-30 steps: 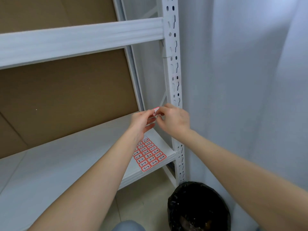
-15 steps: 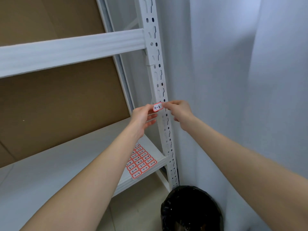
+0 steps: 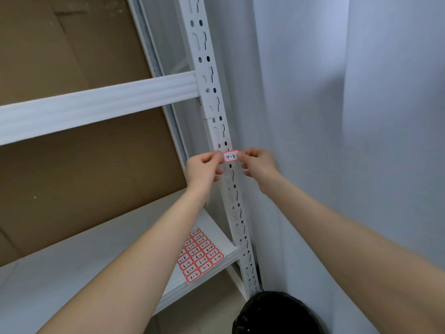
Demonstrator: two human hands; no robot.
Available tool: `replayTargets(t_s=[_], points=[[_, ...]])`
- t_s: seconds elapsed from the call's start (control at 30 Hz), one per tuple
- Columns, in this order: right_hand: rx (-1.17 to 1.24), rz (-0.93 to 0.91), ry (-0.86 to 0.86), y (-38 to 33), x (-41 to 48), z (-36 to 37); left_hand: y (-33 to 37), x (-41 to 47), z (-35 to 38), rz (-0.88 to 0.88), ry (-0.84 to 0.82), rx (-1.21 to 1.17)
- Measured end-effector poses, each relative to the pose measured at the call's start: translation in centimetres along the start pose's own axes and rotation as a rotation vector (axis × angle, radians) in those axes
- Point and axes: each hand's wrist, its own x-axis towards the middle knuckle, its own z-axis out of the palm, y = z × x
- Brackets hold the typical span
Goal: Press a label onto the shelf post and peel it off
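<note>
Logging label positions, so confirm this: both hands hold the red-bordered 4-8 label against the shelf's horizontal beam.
Wrong in one respect. The head view shows the left hand and right hand holding the 4-8 label against the perforated upright post, not the horizontal beam.

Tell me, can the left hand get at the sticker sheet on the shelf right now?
Probably not at once: the left hand is pinching the label. The sheet lies uncovered just below, so the path looks free.
</note>
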Motion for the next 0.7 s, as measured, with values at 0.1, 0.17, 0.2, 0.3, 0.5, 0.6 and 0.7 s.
replayTargets(t_s=[0.1,0.17,0.2,0.3,0.5,0.6,0.7], points=[[0.067,0.006,0.014,-0.5,0.7,-0.3,0.1,0.7,-0.5,0.126,0.162,0.059],[0.073,-0.010,0.011,-1.0,1.2,-0.2,0.0,1.2,-0.5,0.195,0.193,0.135],[0.078,-0.013,0.012,-1.3,1.4,-0.1,0.1,1.3,-0.3,0.205,0.193,0.157],[0.070,-0.014,0.006,-1.8,2.2,0.2,0.6,1.5,0.5,0.184,0.149,0.178],[0.048,-0.006,-0.010,-1.7,3.2,0.7,0.7,1.9,1.1,0.202,0.057,0.149],[0.033,0.002,-0.008,-1.5,3.4,1.1,0.8,1.9,1.1,0.184,0.061,0.104],[0.024,0.007,-0.012,-1.6,3.4,1.5,1.1,2.0,1.1,0.167,0.085,0.100]])
